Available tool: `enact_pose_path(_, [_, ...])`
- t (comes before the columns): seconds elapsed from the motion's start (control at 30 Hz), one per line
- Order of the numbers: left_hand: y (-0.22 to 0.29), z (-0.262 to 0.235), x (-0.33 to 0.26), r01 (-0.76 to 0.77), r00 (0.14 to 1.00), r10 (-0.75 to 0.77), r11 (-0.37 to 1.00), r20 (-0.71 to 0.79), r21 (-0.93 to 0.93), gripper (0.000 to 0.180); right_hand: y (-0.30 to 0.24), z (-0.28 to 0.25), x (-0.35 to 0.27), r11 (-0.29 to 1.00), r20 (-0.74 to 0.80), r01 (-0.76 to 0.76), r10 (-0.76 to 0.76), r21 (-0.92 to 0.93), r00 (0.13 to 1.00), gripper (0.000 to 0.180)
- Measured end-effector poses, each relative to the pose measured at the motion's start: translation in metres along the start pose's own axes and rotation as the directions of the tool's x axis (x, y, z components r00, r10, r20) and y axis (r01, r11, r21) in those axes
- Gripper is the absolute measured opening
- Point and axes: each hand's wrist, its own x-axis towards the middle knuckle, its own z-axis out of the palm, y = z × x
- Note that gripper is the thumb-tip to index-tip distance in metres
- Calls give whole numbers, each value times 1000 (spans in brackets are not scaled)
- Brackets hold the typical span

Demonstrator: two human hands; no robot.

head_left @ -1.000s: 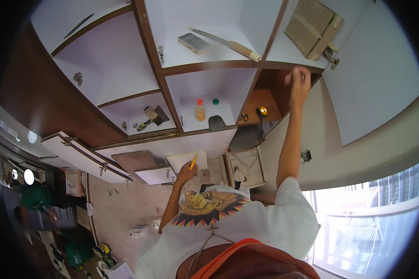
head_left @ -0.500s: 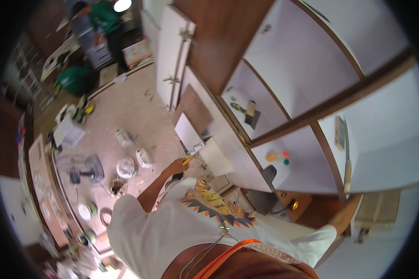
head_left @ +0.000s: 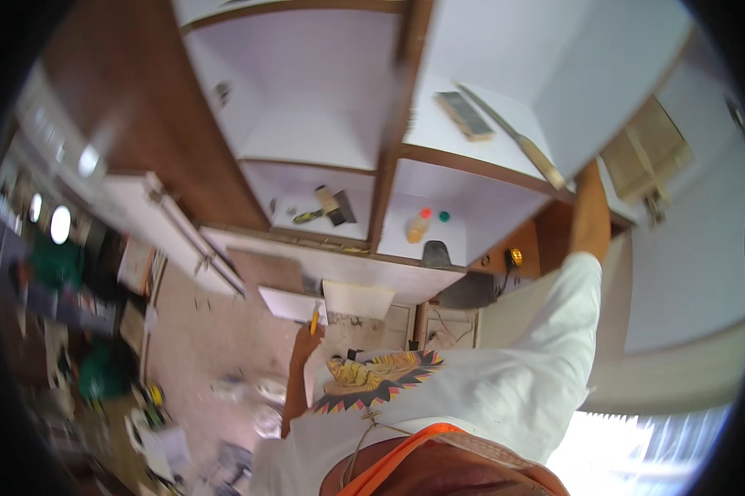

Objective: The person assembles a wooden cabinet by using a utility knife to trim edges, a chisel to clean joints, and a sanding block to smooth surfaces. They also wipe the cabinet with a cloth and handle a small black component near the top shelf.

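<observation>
My left hand [head_left: 308, 339], hanging low at my side, is closed around a slim yellow-handled tool [head_left: 315, 317]; its thin tip is too small to make out. Just beyond that tip lean a white panel [head_left: 281, 302] and a cream panel [head_left: 358, 299]. My right arm is stretched up to the cabinet's right edge, and the right hand [head_left: 589, 178] is partly hidden there with its fingers not showing. Near it, on a white shelf, lie a long blade with a wooden handle [head_left: 540, 161] and a grey block with a wooden back [head_left: 465, 116].
Lower compartments hold scrapers [head_left: 333, 207], a small orange bottle [head_left: 420, 225] and a dark rounded piece [head_left: 435, 254]. A cabinet door [head_left: 178, 231] stands open at left. On the floor are blurred containers [head_left: 269, 417] and a fan [head_left: 232, 463]. Two people in green [head_left: 100, 368] are at far left.
My view has swung right, so the cabinet fills more of it. My right arm shows more fully, raised at the cabinet's edge. The left hand still grips the yellow-handled tool.
</observation>
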Motion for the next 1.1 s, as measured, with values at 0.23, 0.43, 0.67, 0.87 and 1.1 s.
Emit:
enact_pose_path(0.23, [14,10,22,64,992,-64,998,106,1,15,-23,-1,22,996,-88,-74,77,39,993,71])
enact_pose_path(0.43, [-10,8,14,81,989,-74,995,126,-50,16,-42,9,31,990,-91,-117,125,84,988,75])
enact_pose_path(0.67, [-4,5,12,123,985,-117,991,125,-42,13,-40,13,33,975,-85,-184,195,120,977,81])
enact_pose_path(0.87, [10,11,32,64,966,-68,998,250,27,12,-13,-20,69,964,-162,-172,207,203,965,85])
enact_pose_path(1.1, [27,-2,32,-5,938,-50,987,343,158,12,-94,-131,-141,847,-462,294,-65,444,884,58])
